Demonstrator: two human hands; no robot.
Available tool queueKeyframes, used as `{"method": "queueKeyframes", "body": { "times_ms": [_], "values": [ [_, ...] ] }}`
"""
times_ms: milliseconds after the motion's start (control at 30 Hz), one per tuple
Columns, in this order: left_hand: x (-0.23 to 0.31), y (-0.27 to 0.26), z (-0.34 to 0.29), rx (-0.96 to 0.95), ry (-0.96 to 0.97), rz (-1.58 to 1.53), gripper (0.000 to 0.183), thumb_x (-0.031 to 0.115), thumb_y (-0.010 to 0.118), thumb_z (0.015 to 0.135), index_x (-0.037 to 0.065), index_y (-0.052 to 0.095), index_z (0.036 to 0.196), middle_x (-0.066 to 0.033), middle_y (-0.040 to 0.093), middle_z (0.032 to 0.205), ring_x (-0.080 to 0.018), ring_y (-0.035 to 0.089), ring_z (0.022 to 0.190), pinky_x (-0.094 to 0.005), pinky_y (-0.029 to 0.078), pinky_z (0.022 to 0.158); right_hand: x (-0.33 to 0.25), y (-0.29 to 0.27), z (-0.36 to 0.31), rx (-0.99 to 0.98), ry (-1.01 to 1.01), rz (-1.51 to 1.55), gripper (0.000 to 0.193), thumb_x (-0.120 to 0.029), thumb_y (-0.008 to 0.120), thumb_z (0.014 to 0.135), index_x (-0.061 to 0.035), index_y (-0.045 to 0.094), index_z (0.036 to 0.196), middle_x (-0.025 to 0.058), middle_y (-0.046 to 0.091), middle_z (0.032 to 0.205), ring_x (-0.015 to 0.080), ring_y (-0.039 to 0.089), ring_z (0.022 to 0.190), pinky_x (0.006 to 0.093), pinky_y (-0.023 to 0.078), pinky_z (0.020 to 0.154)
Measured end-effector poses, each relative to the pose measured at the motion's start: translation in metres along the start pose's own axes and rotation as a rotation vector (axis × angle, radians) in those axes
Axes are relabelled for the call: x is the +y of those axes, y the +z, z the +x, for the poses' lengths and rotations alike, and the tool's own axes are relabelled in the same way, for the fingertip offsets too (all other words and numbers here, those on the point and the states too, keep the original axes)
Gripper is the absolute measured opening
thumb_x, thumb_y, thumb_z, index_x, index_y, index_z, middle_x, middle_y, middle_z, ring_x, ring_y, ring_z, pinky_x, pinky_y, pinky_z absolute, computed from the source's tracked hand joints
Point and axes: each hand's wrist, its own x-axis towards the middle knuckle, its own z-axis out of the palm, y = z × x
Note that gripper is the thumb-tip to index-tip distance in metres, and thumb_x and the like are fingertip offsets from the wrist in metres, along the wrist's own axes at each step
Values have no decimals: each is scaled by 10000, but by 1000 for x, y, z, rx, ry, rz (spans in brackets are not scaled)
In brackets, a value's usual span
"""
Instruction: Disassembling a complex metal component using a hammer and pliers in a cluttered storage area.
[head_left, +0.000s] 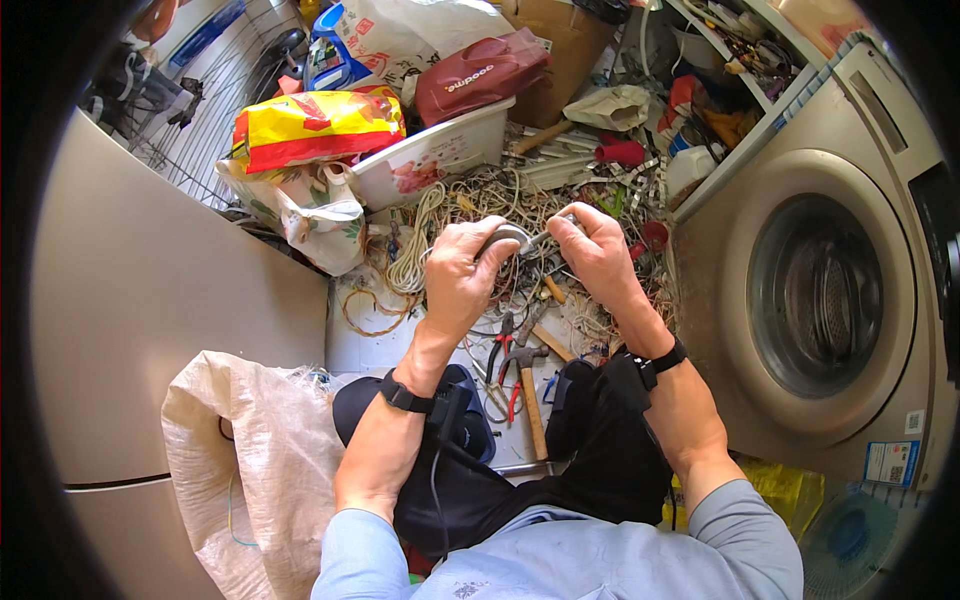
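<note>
My left hand (462,268) is closed around a small round grey object with a pale rim (508,236), its exact kind unclear. Close beside it, my right hand (598,252) pinches a thin grey strip or cable end (541,238), which reaches toward the round object. Whether the two pieces are joined I cannot tell. Below my hands, between my feet, lie a claw hammer (528,385) with a wooden handle and red-handled pliers (503,345). A heap of tangled wires and scrap (560,200) spreads behind my hands, with a coil of white cable (412,255) on its left side.
A front-loading washing machine (740,330) stands at the right, a smooth beige cabinet (190,300) at the left. An open woven sack (250,450) sits by my left leg. Behind the heap are a white plastic bin (440,165), a yellow-red bag (320,125) and a cardboard box (560,60).
</note>
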Motion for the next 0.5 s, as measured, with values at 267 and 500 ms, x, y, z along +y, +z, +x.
{"method": "queueKeyframes", "body": {
  "times_ms": [267,500],
  "values": [
    [-15,-1,7,-461,-799,-413,572,521,533,1078,54,645,768,-30,562,579,-172,500,479,-330,376,477,-5,2,-7,-98,-7,11,207,-198,657,996,2,694,958,26,624,780,110,552,729,289,438,650],
    [-4,21,-19,-427,-1136,-807,697,595,347,1112,-3,677,970,-51,607,630,-125,505,472,-274,398,459,5,4,0,-20,-4,-42,239,-214,652,997,22,691,982,77,664,828,158,596,782,321,475,708]
  ]
}}
